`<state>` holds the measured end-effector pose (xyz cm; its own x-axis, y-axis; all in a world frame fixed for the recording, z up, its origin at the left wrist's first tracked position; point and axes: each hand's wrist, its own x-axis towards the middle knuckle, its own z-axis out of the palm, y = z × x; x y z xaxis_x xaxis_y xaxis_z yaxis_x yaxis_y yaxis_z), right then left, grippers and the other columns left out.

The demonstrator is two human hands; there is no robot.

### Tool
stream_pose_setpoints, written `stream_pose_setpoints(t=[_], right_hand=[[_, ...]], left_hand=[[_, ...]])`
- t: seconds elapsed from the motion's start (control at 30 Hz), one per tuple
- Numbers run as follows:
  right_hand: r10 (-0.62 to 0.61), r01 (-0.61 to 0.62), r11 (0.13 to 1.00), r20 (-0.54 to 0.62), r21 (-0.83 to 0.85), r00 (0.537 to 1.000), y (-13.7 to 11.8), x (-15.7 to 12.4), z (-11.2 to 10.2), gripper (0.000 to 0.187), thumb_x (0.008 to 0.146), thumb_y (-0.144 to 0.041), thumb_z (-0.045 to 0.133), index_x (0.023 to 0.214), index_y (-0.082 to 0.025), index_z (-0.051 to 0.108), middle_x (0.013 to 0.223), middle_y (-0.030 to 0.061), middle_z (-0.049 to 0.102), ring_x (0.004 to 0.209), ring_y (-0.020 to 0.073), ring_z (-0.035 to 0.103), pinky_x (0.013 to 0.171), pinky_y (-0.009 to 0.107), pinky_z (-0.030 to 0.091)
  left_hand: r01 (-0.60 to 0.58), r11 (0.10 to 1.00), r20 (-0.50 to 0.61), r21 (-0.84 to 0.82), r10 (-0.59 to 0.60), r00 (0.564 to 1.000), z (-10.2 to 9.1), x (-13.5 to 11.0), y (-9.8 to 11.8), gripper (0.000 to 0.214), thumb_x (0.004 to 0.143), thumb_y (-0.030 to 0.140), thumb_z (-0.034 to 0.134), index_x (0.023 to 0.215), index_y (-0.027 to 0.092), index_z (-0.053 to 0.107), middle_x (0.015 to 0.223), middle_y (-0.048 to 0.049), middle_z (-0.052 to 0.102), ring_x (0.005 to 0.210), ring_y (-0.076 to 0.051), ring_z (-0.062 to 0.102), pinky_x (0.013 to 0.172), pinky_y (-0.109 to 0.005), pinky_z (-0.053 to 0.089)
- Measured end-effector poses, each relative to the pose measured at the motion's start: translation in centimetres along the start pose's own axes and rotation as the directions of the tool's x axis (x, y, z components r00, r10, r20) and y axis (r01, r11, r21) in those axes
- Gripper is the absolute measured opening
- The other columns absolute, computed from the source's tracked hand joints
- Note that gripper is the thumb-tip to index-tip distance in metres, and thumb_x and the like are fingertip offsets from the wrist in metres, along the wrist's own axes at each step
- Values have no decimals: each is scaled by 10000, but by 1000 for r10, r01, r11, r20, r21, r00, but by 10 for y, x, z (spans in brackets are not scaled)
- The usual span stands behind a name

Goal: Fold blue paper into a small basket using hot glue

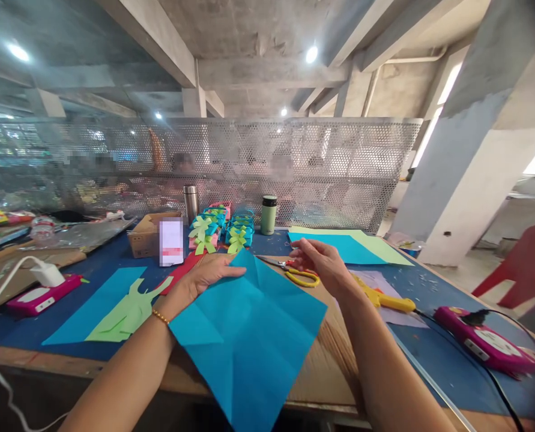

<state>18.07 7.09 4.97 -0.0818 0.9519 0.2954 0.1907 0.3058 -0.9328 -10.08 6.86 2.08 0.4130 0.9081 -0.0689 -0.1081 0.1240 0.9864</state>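
A square sheet of blue paper (253, 336) with crossing fold creases is tilted in front of me, one corner pointing away. My left hand (208, 275) grips its upper left edge, thumb on top and fingers underneath. Just right of the paper, my right hand (314, 257) hovers with loosely bent fingers, holding nothing that I can see. Its fingertips are close to a pair of scissors with yellow handles (304, 277), which lie on the cardboard; whether they touch cannot be made out.
Blue paper baskets with green bows (238, 235), a green flask (269, 215), a steel flask (191, 203), a phone (171, 241) and a cardboard box (145, 240) stand behind. Green cut strips (123, 312) lie left. A yellow glue gun (391, 301) and a pink power strip (487, 339) are right.
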Motion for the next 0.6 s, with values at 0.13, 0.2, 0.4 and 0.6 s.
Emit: stream_pose_setpoints(t=[0.13,0.2,0.4,0.6], right_hand=[[120,-97,992,339,-83,933,-7,-14,14,600,754,-717,650,817,-125,724,737,92,718,576,147,631,497,239,491],[161,-110,985,462,-136,872,-3,-18,24,496,695,-629,759,678,-137,696,614,40,660,548,137,600,475,223,459],[180,-101,980,541,-173,821,8,-16,35,393,642,-472,816,550,-160,597,541,-37,541,511,86,486,465,199,395],[146,-117,987,316,-111,937,8,-7,20,429,625,-542,776,603,-170,563,538,-44,507,486,84,446,421,203,333]], left_hand=[[128,989,268,76,-144,953,11,-4,-3,282,685,329,877,899,168,787,950,-133,789,936,-334,739,867,-439,588],[145,985,305,95,-167,937,14,-3,-6,286,693,323,874,902,147,791,954,-137,789,926,-318,742,856,-400,588],[132,989,217,71,-144,965,1,-2,1,298,751,351,832,951,135,788,1003,-156,781,849,-291,745,753,-354,589],[50,997,-50,-60,-53,997,-42,1,20,585,846,640,637,1096,121,735,972,-185,760,867,-276,724,721,-334,574]])
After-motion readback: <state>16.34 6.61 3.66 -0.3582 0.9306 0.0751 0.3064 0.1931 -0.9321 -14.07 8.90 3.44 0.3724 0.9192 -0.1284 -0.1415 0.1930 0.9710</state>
